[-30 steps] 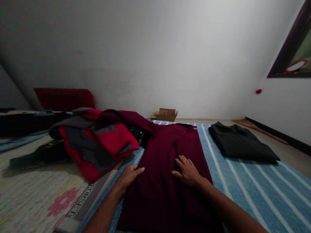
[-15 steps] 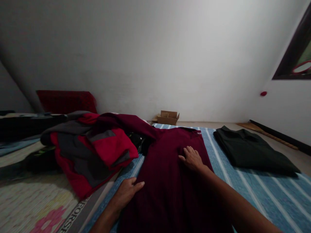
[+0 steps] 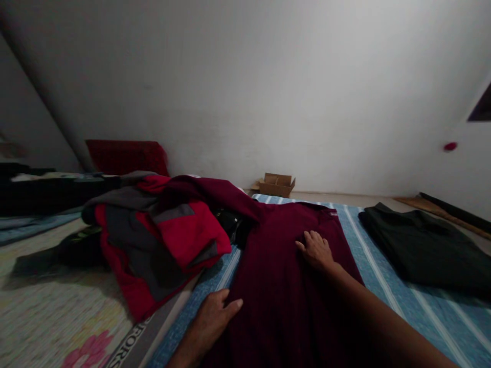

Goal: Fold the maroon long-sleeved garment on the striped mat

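A blue striped mat [image 3: 387, 301] covered the floor. On it lay the maroon shirt [image 3: 280, 286], spread flat. Left of the shirt sat a red and grey jacket [image 3: 161, 240]; right of the shirt, a folded black garment [image 3: 422, 250]. The right hand [image 3: 316, 250] pressed flat, fingers spread, on the shirt's upper part; the left hand [image 3: 215, 317] rested open on the shirt's left edge.
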